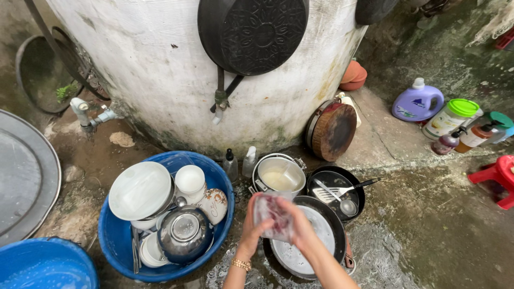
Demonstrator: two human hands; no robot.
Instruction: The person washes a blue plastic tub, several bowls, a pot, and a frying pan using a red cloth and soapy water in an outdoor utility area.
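A clear plastic bag (273, 217) with dark red contents was held between both hands, raised above a round black pan (316, 241) whose wet grey inside showed beneath it. The bag looked crumpled and translucent, its red-purple filling blurred through the film; what the filling was could not be told. The left hand (252, 227) gripped the bag's left side from below, fingers curled round it, a gold bracelet (241, 264) on the wrist. The right hand (300, 227) closed on the bag's right side, its forearm coming up from the lower edge of the view at a slant. Both wrists were bent inward toward each other.

Left of the hands stood a blue basin (115, 238) stacked with a white plate (140, 190), a white cup (190, 181) and a steel bowl (184, 233). Behind the hands sat a steel pot (278, 174) of cloudy liquid, and beside it a black frying pan (353, 187) holding a slotted spatula (337, 190) and a ladle (345, 203). The wet concrete floor (428, 225) lay all around.
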